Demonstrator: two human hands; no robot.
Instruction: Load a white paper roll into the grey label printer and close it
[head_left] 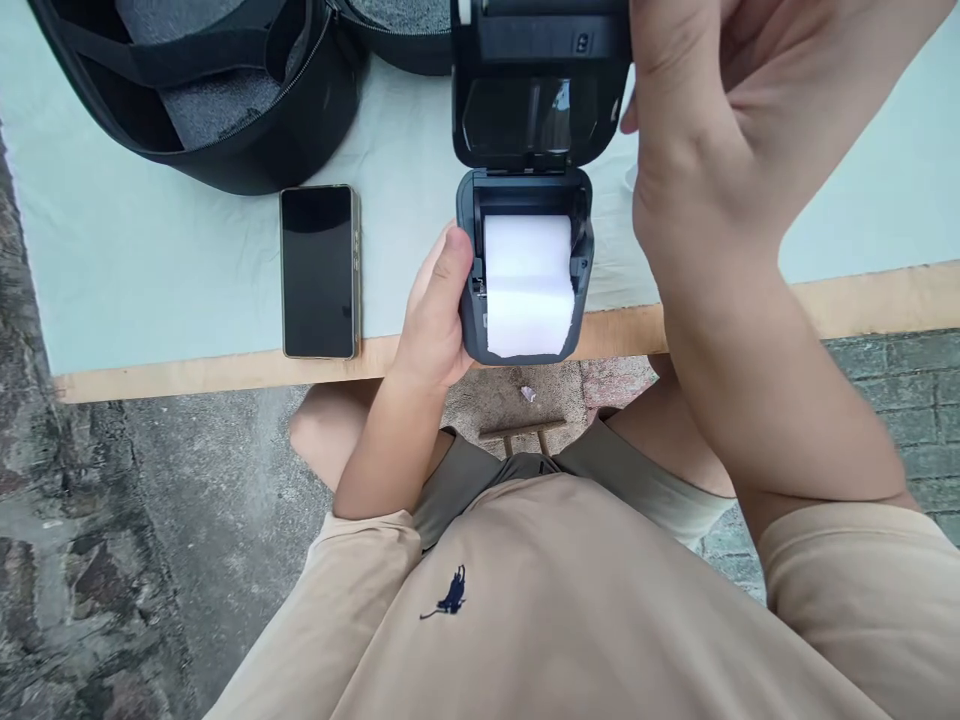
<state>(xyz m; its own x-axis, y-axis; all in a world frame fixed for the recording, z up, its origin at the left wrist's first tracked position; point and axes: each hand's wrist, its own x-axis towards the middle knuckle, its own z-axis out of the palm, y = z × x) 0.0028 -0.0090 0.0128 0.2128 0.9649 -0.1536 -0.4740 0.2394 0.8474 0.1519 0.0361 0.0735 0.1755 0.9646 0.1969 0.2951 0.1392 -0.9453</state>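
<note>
Dark plastic is filling the left hand (435,315), which is gripping a small device (525,358) over the near edge of the table (862,300). Its hinged lid (517,70) is standing open, and white paper (529,270) is lying inside. The right hand (697,120) is hovering at the lid's right edge (whether it's gripping, I can't tell). A phone (319,270) is lying leftward, near a black case (300,140).
</note>
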